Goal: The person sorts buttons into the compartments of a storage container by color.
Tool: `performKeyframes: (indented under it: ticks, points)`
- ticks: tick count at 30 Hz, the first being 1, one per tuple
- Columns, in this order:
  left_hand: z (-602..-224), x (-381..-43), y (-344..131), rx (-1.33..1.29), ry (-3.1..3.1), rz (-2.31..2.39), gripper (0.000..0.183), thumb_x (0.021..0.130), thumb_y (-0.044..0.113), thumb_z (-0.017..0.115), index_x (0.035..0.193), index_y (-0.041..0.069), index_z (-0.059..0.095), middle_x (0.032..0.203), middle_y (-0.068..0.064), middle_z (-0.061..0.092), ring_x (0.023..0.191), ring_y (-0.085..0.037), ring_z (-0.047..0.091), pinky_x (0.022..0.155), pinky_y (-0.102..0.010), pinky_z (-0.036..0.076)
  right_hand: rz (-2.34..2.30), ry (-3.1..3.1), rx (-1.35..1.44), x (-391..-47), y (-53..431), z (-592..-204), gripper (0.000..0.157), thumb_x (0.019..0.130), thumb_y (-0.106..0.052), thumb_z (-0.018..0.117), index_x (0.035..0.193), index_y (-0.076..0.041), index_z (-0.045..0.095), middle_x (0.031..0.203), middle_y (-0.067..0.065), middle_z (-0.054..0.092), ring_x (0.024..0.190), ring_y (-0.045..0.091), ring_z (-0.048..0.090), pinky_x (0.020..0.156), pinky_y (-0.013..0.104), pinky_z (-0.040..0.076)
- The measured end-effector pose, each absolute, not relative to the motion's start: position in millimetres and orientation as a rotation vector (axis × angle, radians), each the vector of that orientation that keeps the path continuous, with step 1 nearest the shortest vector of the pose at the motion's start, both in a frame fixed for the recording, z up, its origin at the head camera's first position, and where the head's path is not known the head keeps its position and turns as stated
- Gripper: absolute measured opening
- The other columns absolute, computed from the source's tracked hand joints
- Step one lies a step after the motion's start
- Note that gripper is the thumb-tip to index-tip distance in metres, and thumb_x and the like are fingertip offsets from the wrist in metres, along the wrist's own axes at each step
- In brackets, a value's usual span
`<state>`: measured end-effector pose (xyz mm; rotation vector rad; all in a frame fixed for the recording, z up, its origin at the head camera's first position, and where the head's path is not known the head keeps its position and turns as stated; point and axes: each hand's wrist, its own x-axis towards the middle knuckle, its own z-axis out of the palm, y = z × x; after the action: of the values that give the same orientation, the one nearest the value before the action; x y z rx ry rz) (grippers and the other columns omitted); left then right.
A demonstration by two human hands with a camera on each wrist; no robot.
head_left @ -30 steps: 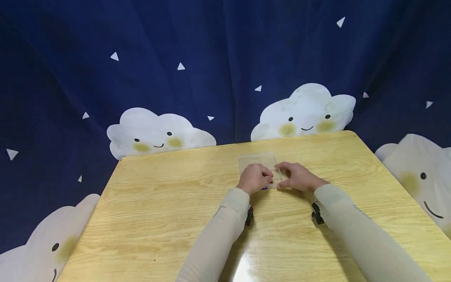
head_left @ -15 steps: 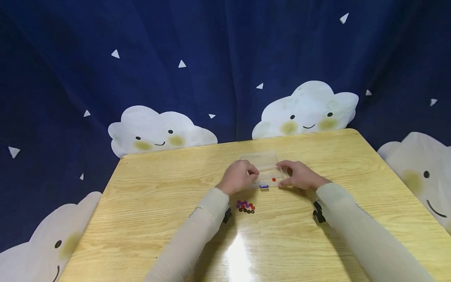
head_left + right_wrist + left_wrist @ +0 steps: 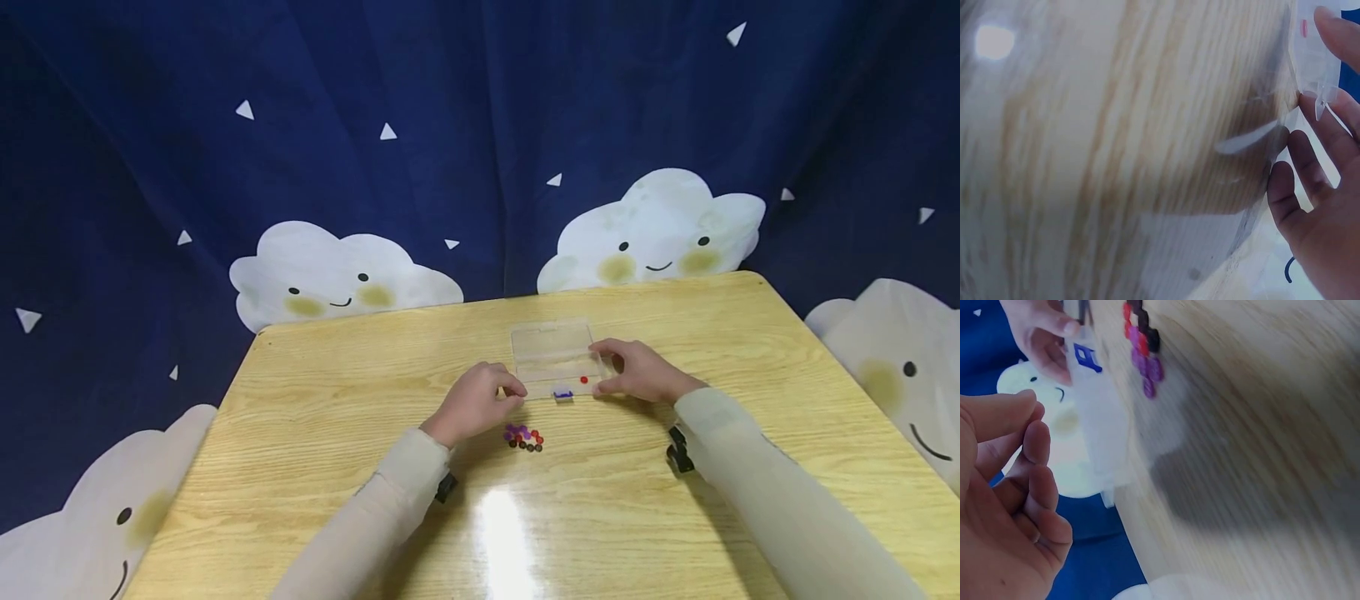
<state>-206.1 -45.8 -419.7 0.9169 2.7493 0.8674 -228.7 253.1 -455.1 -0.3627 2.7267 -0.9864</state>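
A clear plastic box (image 3: pixel 540 368) with its lid raised stands near the back of the table, a blue latch (image 3: pixel 563 395) on its front. One red bead (image 3: pixel 584 380) lies inside, towards the right. My right hand (image 3: pixel 639 374) holds the box's right end between thumb and fingers; the right wrist view shows the fingers along its wall. Left of the box hovers my left hand (image 3: pixel 475 403), fingers loosely curled and thumb by the index finger; nothing shows in it in the left wrist view. Close to it, several beads (image 3: pixel 524 437) in purple, red and dark brown lie grouped on the table.
The wooden table (image 3: pixel 352 400) runs back to a dark blue curtain (image 3: pixel 420 100) with printed clouds. A bright light reflection (image 3: pixel 504 533) shows on the tabletop in front of the beads.
My left hand has drawn back from over the box to the left and nearer, uncovering the red bead inside and the bead group on the table. The right hand stays at the box.
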Motion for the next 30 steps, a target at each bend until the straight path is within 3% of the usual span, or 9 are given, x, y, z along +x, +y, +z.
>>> performKeyframes:
  ticks: [4,9,14,24,30]
  points:
    - [-425.3,-207.7,-54.1,0.888,2.738,0.863,0.016,0.093,0.018,0.067,0.102,0.01,0.078,0.093,0.0,0.072,0.091,-0.017,0.064,0.09,-0.035,0.051,-0.975,2.717,-0.342,-229.3,252.8,-456.2,0.073,0.081,-0.028,0.082,0.143,-0.005,0.049,0.143,0.024,0.051,0.124,0.038,0.052,0.107,0.056,0.042]
    - [-431.5,-210.9,-61.0,0.906,2.726,0.841,0.015,0.093,0.016,0.068,0.101,0.009,0.078,0.092,-0.001,0.073,0.087,-0.014,0.064,0.08,-0.029,0.051,-0.965,2.716,-0.331,-230.0,254.2,-457.5,0.074,0.08,-0.03,0.083,0.143,-0.006,0.05,0.137,0.022,0.055,0.114,0.032,0.053,0.101,0.05,0.044]
    - [-436.7,-212.4,-65.9,0.908,2.704,0.812,0.014,0.092,0.012,0.067,0.101,0.01,0.078,0.094,-0.002,0.074,0.087,-0.013,0.066,0.079,-0.026,0.052,-0.963,2.718,-0.345,-231.2,254.8,-457.3,0.075,0.081,-0.032,0.082,0.143,-0.007,0.049,0.132,0.02,0.057,0.107,0.028,0.052,0.095,0.045,0.045]
    - [-441.3,-213.2,-67.6,0.908,2.641,0.77,0.013,0.09,0.01,0.07,0.098,0.013,0.079,0.093,-0.001,0.072,0.084,-0.012,0.064,0.077,-0.024,0.052,-0.973,2.713,-0.327,-231.6,254.0,-454.8,0.073,0.081,-0.031,0.082,0.142,-0.007,0.05,0.137,0.022,0.054,0.113,0.031,0.052,0.1,0.05,0.044]
    - [-445.9,-214.4,-67.6,0.908,2.611,0.73,0.014,0.088,0.011,0.072,0.099,0.014,0.079,0.094,0.0,0.072,0.086,-0.01,0.063,0.078,-0.022,0.051,-0.961,2.712,-0.329,-232.5,254.1,-455.8,0.072,0.081,-0.031,0.082,0.142,-0.007,0.05,0.131,0.021,0.057,0.107,0.029,0.052,0.095,0.045,0.044]
